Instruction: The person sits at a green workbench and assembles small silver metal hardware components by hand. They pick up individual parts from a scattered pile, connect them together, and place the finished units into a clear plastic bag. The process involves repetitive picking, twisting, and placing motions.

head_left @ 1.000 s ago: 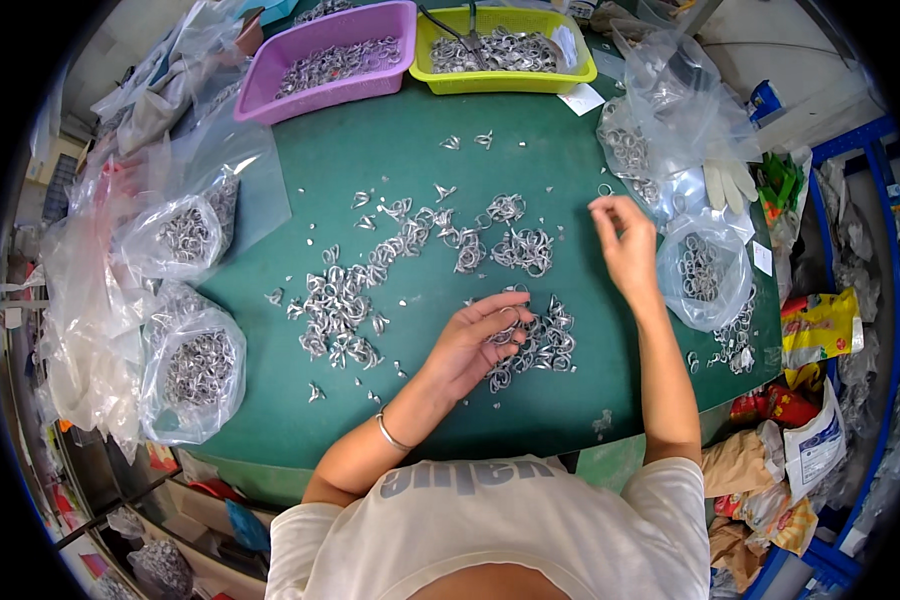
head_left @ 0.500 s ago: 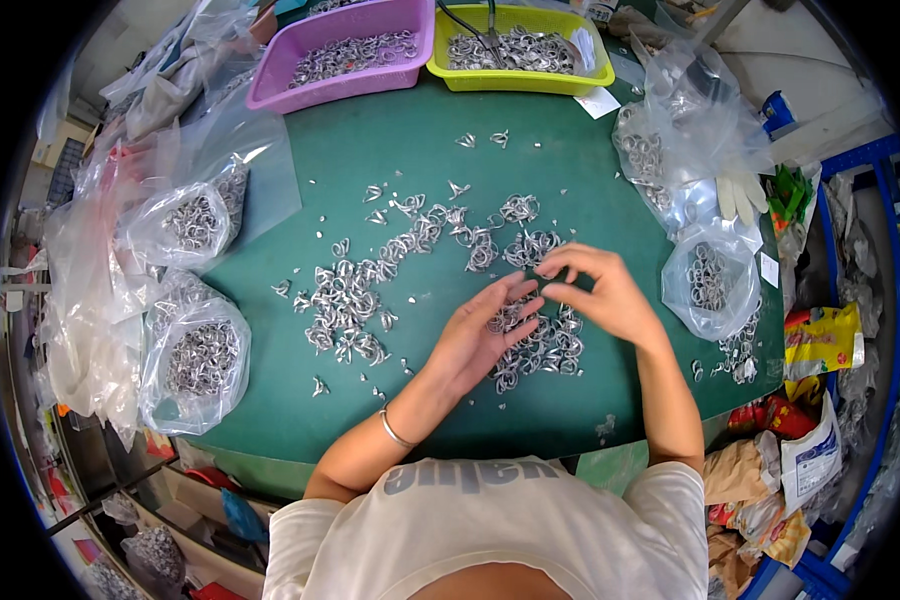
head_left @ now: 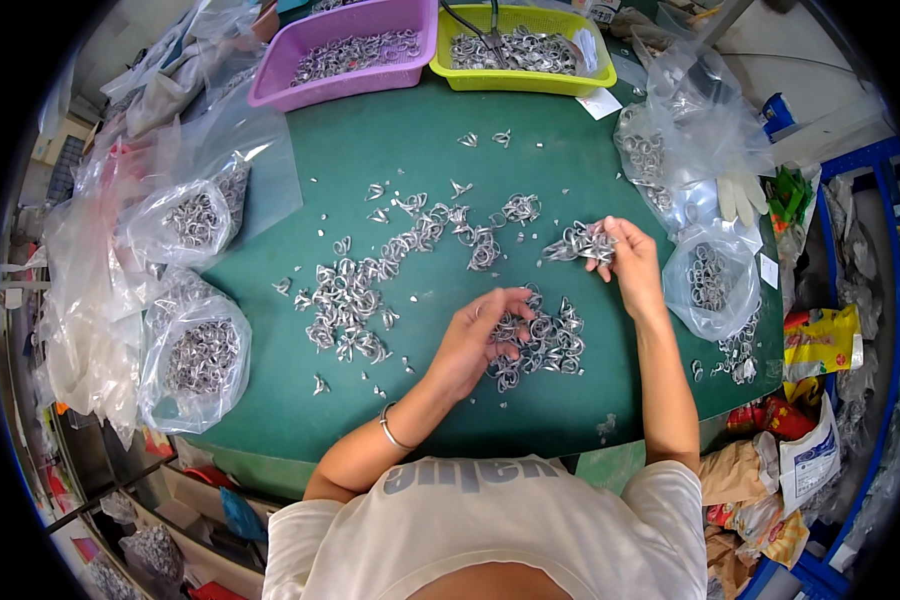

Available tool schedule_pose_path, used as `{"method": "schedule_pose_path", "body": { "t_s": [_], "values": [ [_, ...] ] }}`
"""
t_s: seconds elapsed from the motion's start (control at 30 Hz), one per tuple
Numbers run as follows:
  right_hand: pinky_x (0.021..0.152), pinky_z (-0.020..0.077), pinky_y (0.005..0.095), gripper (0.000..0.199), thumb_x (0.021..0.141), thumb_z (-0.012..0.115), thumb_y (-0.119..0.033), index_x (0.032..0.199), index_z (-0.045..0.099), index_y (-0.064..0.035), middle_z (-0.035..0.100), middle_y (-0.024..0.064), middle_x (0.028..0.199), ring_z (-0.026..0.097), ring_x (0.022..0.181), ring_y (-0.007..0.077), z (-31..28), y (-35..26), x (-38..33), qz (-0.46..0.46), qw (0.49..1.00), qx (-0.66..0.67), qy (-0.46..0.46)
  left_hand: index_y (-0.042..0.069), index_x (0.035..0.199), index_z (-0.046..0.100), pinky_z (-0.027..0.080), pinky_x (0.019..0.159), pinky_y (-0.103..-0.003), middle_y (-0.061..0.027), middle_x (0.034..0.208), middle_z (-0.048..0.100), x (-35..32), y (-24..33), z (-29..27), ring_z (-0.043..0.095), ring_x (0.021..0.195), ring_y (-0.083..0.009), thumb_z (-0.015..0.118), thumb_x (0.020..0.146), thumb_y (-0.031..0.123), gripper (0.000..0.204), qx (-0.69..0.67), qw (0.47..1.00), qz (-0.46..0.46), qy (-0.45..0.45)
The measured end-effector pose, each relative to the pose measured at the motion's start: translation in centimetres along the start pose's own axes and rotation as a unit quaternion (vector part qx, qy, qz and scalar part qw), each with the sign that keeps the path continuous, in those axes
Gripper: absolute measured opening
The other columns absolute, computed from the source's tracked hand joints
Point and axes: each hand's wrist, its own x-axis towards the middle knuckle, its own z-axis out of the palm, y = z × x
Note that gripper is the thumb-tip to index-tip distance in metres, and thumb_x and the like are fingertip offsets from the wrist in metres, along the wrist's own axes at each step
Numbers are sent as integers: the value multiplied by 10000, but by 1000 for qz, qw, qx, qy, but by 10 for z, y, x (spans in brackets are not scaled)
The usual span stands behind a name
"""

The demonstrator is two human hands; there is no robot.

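Observation:
Small silvery metal rings lie in loose heaps on the green table. My right hand (head_left: 632,262) is closed on a cluster of metal rings (head_left: 576,243), thumb and fingers at its right end, right of the middle. Nearer to me, my left hand (head_left: 475,342) lies at the left side of a ring pile (head_left: 554,340). Its fingers are curved but apart, with rings showing between them; whether any ring is gripped cannot be made out. A wider heap of rings (head_left: 345,300) spreads to the left, and smaller clumps (head_left: 482,246) sit farther off.
At the far edge stand a purple basket (head_left: 345,88) and a yellow-green basket (head_left: 515,82), both with metal pieces; pliers lie in the latter. Open plastic bags of rings line the left (head_left: 202,355) and right (head_left: 710,280) sides. A white glove (head_left: 738,200) lies at right.
My right hand has moved up and right, away from my left hand, and now has a cluster of rings. My left hand's fingers have curled more over the near pile.

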Motion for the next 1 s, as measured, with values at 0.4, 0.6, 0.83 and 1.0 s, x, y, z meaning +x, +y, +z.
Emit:
{"method": "schedule_pose_path", "body": {
  "t_s": [0.4,0.6,0.83,1.0],
  "values": [
    [484,390,198,132,867,578,-115,830,627,2,608,36,745,507,574,72,-35,1,14,-37,997,-46,42,-34,1101,530,470,550,-250,-88,885,588,1,-2,-5,568,730,-164,356,963,264,371,-53,998,-23,-5],
    [558,406,215,123,814,650,-122,811,635,0,591,28,740,511,625,75,-43,-11,18,-175,935,-291,106,-22,1090,539,465,551,-241,-72,883,592,1,-2,-5,568,725,-153,379,957,257,348,-35,999,-16,11],
    [596,415,220,122,822,649,-123,837,642,-1,594,-4,737,506,629,73,-43,-9,12,-66,994,-80,36,-15,1084,543,459,552,-237,-63,866,588,0,-1,-4,567,719,-150,389,954,260,341,-37,999,-18,11],
    [628,414,223,117,816,659,-117,806,646,-2,593,-13,794,510,668,70,-38,-11,18,-191,884,-410,118,-13,1078,546,453,555,-242,-62,865,587,2,-2,-4,564,720,-153,387,954,249,331,-36,999,-16,20]
  ]
}}
